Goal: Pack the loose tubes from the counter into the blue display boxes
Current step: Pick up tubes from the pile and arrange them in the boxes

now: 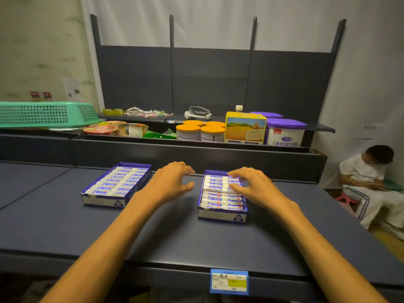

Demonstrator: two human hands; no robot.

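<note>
Two blue display boxes stand on the dark counter, both filled with rows of white tubes. The left box (pixel 105 201) sits at centre left, apart from both hands. The right box (pixel 222 215) lies under my right hand (pixel 251 184), whose spread fingers touch the white tubes (pixel 215 196) in its upper half. My left hand (pixel 172 180) hovers between the two boxes with fingers loosely curled, holding nothing. No loose tube is visible on the counter.
A raised shelf behind the counter holds orange-lidded cans (pixel 200 130), a yellow tin (pixel 244 127), purple-lidded tubs (pixel 284 132) and noodle bowls (pixel 102 129). A green basket (pixel 43 114) sits at the left. A seated person (pixel 369 182) is at the right. A price label (pixel 229 281) hangs on the counter's front edge.
</note>
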